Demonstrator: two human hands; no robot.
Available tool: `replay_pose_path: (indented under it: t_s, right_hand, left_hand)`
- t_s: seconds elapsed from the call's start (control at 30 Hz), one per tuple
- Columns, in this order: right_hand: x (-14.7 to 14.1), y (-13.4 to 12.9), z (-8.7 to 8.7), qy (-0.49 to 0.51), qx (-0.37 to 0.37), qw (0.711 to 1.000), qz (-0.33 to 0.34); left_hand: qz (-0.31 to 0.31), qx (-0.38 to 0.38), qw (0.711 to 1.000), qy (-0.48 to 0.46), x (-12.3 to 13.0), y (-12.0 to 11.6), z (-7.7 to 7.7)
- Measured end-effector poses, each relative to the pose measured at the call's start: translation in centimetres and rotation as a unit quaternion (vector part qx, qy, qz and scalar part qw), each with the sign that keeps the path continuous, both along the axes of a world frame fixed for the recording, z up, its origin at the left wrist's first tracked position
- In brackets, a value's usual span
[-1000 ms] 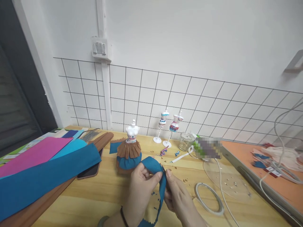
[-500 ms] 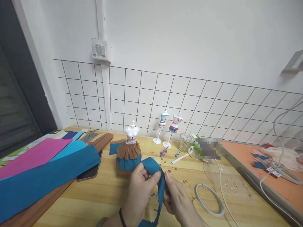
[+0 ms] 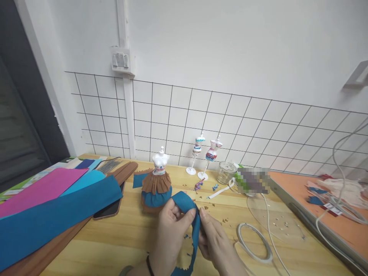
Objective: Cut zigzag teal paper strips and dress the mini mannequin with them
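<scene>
A long blue fabric strip is bent over between my hands, its lower end hanging down with a zigzag-cut edge. My left hand pinches it between thumb and fingers. Opposite, my right hand is closed at the strip's folded side; its fingertips are partly hidden, and a thin dark edge shows there. Just behind my left hand stands a small white dress form wearing a brown gathered ruffle over a blue skirt layer. A zigzag-edged blue piece lies beside it.
Blue fabric, pink fabric and a phone lie at left. Two bare-stand mini dress forms, a glass jar and scraps are behind. A tape roll, white cable and orange-topped board are at right.
Both hands keep nearly the same grip and place. The hanging lower end of the blue strip has shifted slightly; everything else stays put.
</scene>
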State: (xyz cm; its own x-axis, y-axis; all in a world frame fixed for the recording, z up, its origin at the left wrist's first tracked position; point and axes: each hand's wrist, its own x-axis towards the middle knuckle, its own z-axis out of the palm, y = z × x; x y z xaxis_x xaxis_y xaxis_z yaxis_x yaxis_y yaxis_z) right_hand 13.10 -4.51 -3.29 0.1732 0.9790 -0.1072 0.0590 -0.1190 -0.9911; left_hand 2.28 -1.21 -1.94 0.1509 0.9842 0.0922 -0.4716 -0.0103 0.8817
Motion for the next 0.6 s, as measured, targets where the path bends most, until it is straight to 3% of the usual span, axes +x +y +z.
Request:
replay_pose_path:
  t_s: [0.6]
  right_hand:
    - [-1.3, -0.1, 0.7, 0.071, -0.004, 0.997, -0.006]
  left_hand:
    - [0.012, 0.002, 1.0, -0.003, 0.4, 0.0, -1.1]
